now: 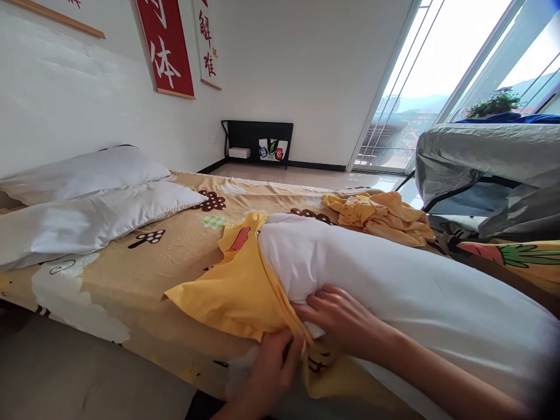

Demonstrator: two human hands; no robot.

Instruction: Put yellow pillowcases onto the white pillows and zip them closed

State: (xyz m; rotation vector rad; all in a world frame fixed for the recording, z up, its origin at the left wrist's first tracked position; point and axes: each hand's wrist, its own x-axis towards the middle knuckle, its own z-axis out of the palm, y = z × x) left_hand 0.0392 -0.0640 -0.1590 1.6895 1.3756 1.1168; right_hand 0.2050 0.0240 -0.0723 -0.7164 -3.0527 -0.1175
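Note:
A long white pillow (376, 262) lies on the bed, its far-left end tucked into a yellow pillowcase (236, 286). The case's open edge runs across the pillow, and a carrot print shows near its top. At the near side of this opening, my left hand (277, 359) is closed with the yellow cloth between its fingers. Just beyond it, my right hand (339, 315) has its fingers curled into the white pillow beside the case's edge. The fingertips of the right hand are partly sunk in the folds.
Two white pillows (109, 216) rest at the bed's left end on a patterned tan sheet (175, 251). A crumpled yellow cloth (380, 216) lies behind the pillow, and a carrot-print yellow one (525, 256) at right. A grey-covered object (490, 151) stands by the window.

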